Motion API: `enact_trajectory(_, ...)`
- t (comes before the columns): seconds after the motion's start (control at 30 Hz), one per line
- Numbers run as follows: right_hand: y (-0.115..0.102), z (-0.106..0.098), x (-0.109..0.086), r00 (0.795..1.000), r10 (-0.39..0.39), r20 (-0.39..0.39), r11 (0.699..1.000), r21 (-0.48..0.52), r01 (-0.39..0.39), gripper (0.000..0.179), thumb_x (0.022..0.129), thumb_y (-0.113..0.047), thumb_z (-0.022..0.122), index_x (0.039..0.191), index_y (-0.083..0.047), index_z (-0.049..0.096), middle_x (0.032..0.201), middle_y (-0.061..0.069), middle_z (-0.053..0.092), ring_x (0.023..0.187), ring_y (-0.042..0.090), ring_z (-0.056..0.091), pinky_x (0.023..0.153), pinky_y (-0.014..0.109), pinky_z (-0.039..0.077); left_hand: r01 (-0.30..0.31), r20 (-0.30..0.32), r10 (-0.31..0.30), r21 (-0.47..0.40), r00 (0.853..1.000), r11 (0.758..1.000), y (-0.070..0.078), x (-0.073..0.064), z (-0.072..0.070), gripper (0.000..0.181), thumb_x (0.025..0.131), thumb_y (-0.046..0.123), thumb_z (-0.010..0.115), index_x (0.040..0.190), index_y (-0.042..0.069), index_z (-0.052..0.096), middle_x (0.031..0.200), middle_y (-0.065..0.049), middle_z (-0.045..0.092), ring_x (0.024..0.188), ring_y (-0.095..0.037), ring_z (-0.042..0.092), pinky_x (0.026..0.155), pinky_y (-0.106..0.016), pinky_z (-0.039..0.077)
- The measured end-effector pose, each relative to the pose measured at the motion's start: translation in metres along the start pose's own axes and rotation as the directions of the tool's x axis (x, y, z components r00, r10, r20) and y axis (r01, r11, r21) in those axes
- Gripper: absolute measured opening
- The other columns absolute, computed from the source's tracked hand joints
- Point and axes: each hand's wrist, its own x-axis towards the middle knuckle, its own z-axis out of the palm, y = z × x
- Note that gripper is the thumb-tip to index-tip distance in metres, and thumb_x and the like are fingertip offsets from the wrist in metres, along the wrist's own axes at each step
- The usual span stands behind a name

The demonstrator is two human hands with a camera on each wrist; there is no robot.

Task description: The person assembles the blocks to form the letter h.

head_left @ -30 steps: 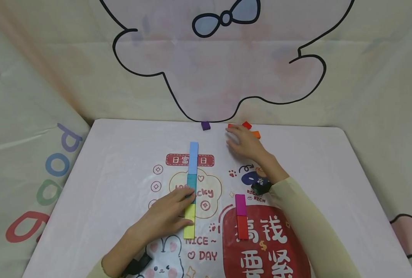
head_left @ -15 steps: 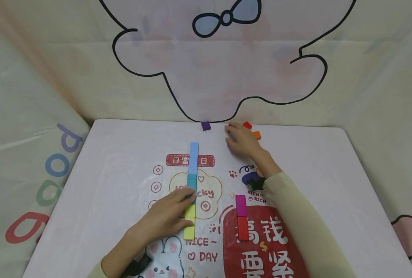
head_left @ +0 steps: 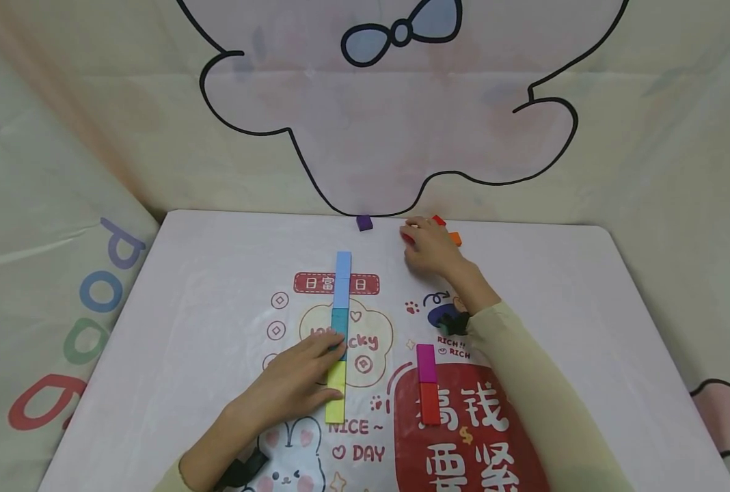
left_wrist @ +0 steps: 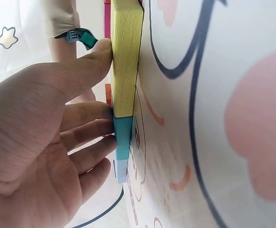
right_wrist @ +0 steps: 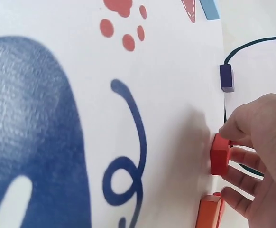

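Observation:
Light blue [head_left: 342, 279], teal [head_left: 340, 318] and yellow [head_left: 335, 406] blocks lie end to end in a straight column. My left hand [head_left: 291, 374] rests along its left side. In the left wrist view the thumb touches the yellow block [left_wrist: 127, 61] and fingertips touch the teal block [left_wrist: 123, 135]. At the table's far edge my right hand [head_left: 433, 247] pinches a red block [right_wrist: 219, 154] between thumb and fingers, partly hidden from the head view. Close by lie an orange block [head_left: 456, 238] and another red block [head_left: 439, 220].
A dark purple block [head_left: 364, 223] sits on the far edge, left of the right hand. On the right half of the printed white table [head_left: 217, 260], a magenta block [head_left: 426, 363] and a red block [head_left: 429, 403] lie end to end. A patterned cloth [head_left: 365, 150] hangs behind.
My right hand has closed its thumb and fingers on the red block, which now shows nearer to me between them. The left hand has stayed on the column.

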Motion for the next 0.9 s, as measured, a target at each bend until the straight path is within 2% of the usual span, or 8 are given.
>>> enact_trajectory(0.27,0.000,-0.005,-0.006,0.999,-0.004,0.045,1.000,-0.008,0.004,0.058,0.101,-0.017,0.059,0.158,-0.015,0.051,0.156,0.018,0.052,0.142,0.037,0.049,0.121,0.059,0.047,-0.010,-0.005,0.010,0.001,1.000,1.000,0.001,0.001,0.000,0.080,0.089,0.049,0.083,0.153,0.009,0.056,0.162,-0.006,0.052,0.156,-0.028,0.045,0.128,-0.047,0.042)
enact_trajectory(0.4,0.001,-0.006,-0.009,0.999,-0.013,0.032,1.000,-0.013,0.014,0.053,0.102,-0.018,0.063,0.154,-0.014,0.056,0.149,0.019,0.058,0.136,0.037,0.055,0.117,0.056,0.052,-0.013,-0.006,0.013,0.003,1.000,1.000,0.002,0.001,-0.001,0.079,0.090,0.049,0.082,0.153,0.009,0.056,0.162,-0.007,0.052,0.155,-0.029,0.046,0.127,-0.047,0.042)
enact_trajectory(0.53,0.004,-0.006,-0.012,0.999,-0.032,0.007,0.999,-0.029,0.032,0.046,0.102,-0.020,0.067,0.147,-0.009,0.063,0.144,0.019,0.062,0.133,0.037,0.059,0.117,0.054,0.052,-0.017,-0.008,0.017,0.008,1.000,1.000,0.001,0.001,-0.001,0.080,0.090,0.050,0.081,0.153,0.009,0.056,0.163,-0.007,0.052,0.155,-0.029,0.046,0.126,-0.047,0.044)
enact_trajectory(0.9,0.004,-0.006,-0.020,0.999,-0.052,-0.016,0.999,0.000,0.052,0.043,0.102,-0.019,0.069,0.143,-0.007,0.066,0.141,0.017,0.064,0.130,0.033,0.062,0.113,0.049,0.057,-0.018,-0.014,0.018,0.008,1.000,1.000,0.001,-0.001,0.000,0.080,0.090,0.050,0.081,0.154,0.009,0.056,0.163,-0.006,0.051,0.156,-0.028,0.045,0.126,-0.047,0.044)
